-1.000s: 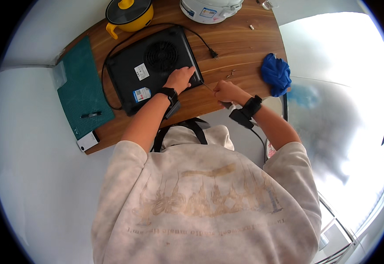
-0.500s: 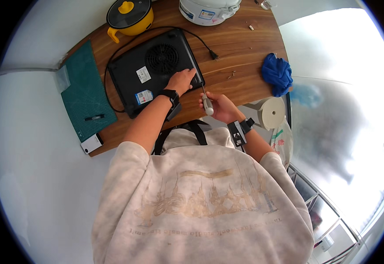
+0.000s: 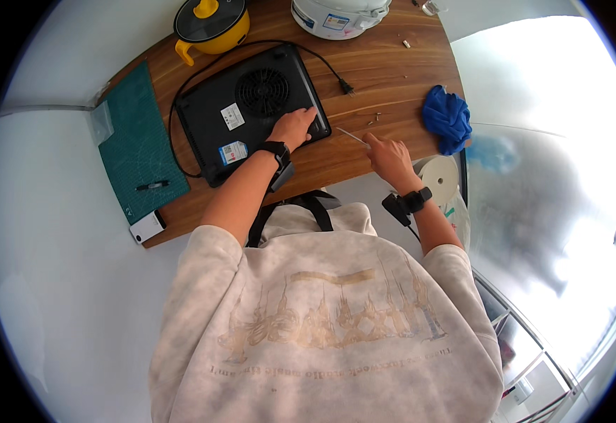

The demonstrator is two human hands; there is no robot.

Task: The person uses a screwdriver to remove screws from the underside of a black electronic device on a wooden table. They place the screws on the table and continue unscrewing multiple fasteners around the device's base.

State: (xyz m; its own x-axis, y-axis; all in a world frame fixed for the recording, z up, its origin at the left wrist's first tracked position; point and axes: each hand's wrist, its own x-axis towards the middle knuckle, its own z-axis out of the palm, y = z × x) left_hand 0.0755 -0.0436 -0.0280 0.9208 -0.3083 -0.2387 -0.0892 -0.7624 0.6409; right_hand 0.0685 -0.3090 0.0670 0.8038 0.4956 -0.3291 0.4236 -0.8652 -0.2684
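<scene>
Bearing two printed labels (image 3: 233,153), black appliance (image 3: 254,125) under left hand (image 3: 294,127).

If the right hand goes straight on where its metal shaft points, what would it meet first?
The metal shaft ahead of the right hand would probably meet the edge of the black appliance first, near its corner; if passing above, perhaps the left hand. Depth is unclear.

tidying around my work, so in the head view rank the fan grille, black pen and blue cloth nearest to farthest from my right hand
From your right hand:
1. Blue cloth: to its right, by the tabletop's edge.
2. Fan grille: to its left, on the black appliance.
3. Black pen: far left, on the green mat.
</scene>
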